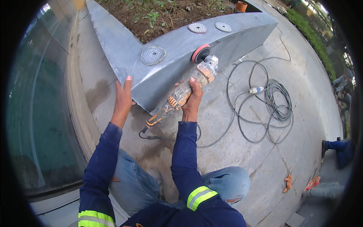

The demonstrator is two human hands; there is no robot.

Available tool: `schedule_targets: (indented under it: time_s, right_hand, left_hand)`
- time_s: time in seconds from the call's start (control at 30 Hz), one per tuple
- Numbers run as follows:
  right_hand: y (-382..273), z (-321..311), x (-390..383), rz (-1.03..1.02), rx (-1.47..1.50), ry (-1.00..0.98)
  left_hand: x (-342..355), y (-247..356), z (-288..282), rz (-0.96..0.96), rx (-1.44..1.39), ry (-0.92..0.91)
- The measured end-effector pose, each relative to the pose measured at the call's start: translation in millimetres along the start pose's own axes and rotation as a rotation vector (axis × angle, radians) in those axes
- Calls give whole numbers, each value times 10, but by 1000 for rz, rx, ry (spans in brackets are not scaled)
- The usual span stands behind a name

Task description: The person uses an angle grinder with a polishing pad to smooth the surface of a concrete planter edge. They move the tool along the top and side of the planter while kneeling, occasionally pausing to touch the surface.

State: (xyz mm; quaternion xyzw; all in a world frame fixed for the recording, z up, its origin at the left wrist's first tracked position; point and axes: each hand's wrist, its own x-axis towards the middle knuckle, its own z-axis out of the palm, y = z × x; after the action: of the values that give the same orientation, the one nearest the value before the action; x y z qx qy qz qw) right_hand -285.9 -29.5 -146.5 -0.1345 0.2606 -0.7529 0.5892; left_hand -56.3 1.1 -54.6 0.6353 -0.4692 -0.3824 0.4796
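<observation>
My right hand point(193, 99) is closed round the body of an angle grinder point(177, 94), dusty grey and orange. Its round backing pad point(200, 53), black with a red rim, is right by the upper front edge of a grey stone planter point(170, 45); contact I cannot tell. With fingers stretched out, my left hand point(123, 100) touches the planter's near left corner. On the planter's top lie three round polishing pads: a large one point(153, 55) near the corner, and two smaller ones point(197, 28) point(223, 27) farther right.
A dark cable point(211, 145) runs from the grinder to a coil point(280, 100) on the paved floor, with a white and blue connector point(256, 90). A glass wall point(45, 106) stands at left. Soil and plants point(151, 17) fill the planter. Other people's legs point(325, 189) show at right.
</observation>
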Motion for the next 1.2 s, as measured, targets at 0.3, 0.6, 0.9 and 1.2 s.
schedule_targets:
  time_s: [0.3, 0.6, 0.9, 1.2]
  right_hand:
    - [116, -155, -67, 28, 4, 47]
    - [361, 66, -626, 35, -5, 19]
    - [475, 231, -819, 8, 1, 8]
    - [576, 273, -1120, 25, -9, -24]
  left_hand:
    - [63, -30, -28, -32, 87, -10]
    - [-164, -55, -631, -444, 528, -519]
    - [-539, -409, -179, -100, 582, -770]
    - [-1118, -774, -165, 39, 580, -419]
